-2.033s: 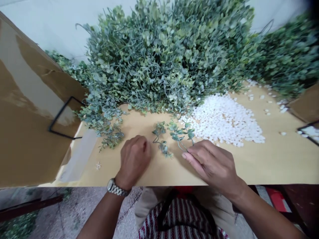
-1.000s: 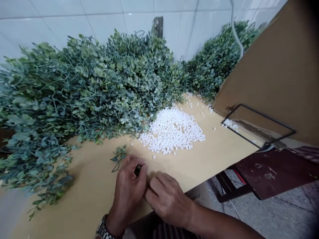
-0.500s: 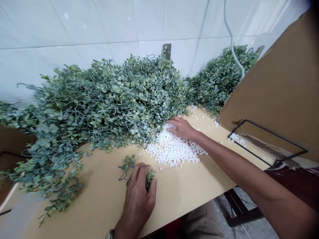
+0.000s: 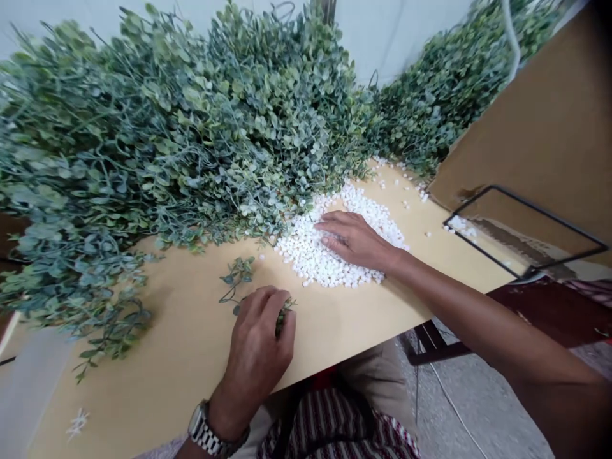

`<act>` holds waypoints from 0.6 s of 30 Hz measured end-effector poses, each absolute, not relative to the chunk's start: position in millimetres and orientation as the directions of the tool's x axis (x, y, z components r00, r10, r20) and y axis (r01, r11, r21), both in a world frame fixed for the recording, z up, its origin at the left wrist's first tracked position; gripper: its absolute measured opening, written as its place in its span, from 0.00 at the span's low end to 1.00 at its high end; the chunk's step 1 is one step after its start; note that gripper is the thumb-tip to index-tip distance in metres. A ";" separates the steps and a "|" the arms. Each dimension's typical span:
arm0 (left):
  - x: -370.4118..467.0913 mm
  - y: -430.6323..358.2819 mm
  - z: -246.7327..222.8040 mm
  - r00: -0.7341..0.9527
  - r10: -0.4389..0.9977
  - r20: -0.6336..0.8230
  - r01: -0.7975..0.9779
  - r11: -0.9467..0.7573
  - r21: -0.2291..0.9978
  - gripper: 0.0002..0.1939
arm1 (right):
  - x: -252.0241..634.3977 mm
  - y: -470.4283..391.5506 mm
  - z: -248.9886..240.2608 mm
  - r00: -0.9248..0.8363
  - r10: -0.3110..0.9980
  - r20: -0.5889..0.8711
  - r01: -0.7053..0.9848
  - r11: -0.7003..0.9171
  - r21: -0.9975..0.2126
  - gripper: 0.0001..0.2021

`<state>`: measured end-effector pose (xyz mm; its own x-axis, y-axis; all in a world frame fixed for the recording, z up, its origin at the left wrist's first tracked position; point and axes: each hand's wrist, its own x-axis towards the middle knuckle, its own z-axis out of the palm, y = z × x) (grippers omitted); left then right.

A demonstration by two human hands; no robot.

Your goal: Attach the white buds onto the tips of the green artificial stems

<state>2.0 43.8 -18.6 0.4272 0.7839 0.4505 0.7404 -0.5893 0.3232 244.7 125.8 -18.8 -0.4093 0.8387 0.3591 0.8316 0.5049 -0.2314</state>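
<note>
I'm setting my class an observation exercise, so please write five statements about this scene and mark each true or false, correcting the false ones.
1. The right hand reaches over the heap of small white pellets. True.
2. A watch is worn on the right wrist. False: the metal-banded wristwatch is on the left wrist.
3. The left hand curls over a leafy sprig. True.
4. The pellets are all inside a bowl. False: they lie loose on the tabletop.
5. A brown cardboard panel stands at the picture's right side. True.
</note>
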 end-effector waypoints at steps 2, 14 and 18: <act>0.7 44.2 -20.0 0.429 0.785 0.447 0.717 -0.597 0.359 0.07 | 248.6 116.5 -14.5 -0.414 0.808 0.419 0.826 0.527 -0.201 0.17; 2.6 37.4 -7.4 0.362 0.884 0.296 0.623 -0.465 0.629 0.11 | 258.2 47.9 -18.5 -0.411 0.711 0.570 0.801 0.580 -0.146 0.05; 0.6 36.4 -9.0 0.312 0.911 0.268 0.531 -0.401 0.746 0.11 | 226.0 42.5 -10.0 -0.452 0.679 0.578 0.688 0.678 -0.258 0.06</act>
